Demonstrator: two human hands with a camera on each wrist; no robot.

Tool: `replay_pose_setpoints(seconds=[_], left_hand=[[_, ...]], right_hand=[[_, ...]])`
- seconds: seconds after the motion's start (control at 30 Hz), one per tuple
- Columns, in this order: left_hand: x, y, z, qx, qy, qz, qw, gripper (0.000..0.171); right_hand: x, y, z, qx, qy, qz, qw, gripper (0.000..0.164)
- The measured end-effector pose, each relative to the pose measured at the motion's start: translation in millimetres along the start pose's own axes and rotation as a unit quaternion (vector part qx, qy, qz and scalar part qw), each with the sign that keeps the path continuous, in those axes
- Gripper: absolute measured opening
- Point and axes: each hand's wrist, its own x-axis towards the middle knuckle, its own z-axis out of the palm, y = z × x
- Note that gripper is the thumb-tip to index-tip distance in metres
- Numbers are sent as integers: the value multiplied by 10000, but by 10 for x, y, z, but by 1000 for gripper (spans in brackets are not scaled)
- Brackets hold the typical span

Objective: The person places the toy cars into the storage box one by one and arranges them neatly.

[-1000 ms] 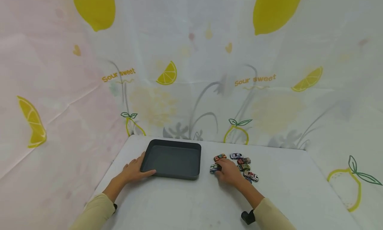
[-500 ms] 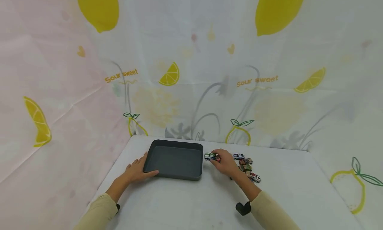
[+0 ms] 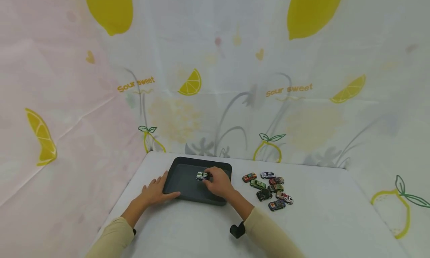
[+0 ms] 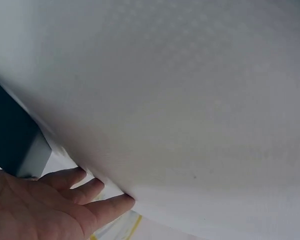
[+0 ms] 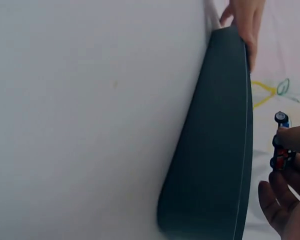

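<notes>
My right hand (image 3: 219,182) pinches a small white-and-green toy car (image 3: 201,176) over the dark grey baking tray (image 3: 183,183). The right wrist view shows the same toy car (image 5: 281,142) side-on between thumb and fingers, above the tray's rim, with some red on it. At the tray's left side, my left hand (image 3: 154,192) rests with spread fingers, the thumb along the front rim. In the left wrist view, the left hand's fingers (image 4: 110,207) are extended beside the tray's corner (image 4: 12,130).
Several other toy cars lie in a loose cluster right of the tray, among them a red-orange car (image 3: 249,177), a green car (image 3: 258,184), a black car (image 3: 264,195) and a blue car (image 3: 277,205). A lemon-print cloth (image 3: 235,101) hangs behind the white table (image 3: 201,232).
My right hand has picked the white-and-green toy car up from the table and carried it left over the tray. The left hand stays at the tray's left side.
</notes>
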Motion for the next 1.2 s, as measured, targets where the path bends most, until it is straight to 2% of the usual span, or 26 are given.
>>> replay_pose_setpoints(seconds=[0.23, 0.5, 0.7, 0.87, 1.03, 1.2], left_hand=[[10, -51, -20, 125, 59, -57, 9999, 118], [-52, -13, -56, 98, 68, -78, 9999, 114], [-51, 56, -55, 60, 80, -22, 9999, 114], [-56, 69, -17, 70, 77, -79, 9999, 113], [-58, 76, 1, -24, 84, 4, 10000, 112], [-27, -7, -58, -63, 58, 161, 9998, 111]], right_hand=[[223, -221, 344, 68, -118, 100, 9999, 26], [312, -487, 674, 618, -345, 737, 9948, 26], [391, -579, 762, 879, -623, 1276, 9860, 28], [445, -579, 832, 872, -844, 1257, 9846, 29], [473, -570, 884, 917, -786, 1418, 9825, 29], [481, -580, 915, 1239, -704, 1562, 9774, 29]])
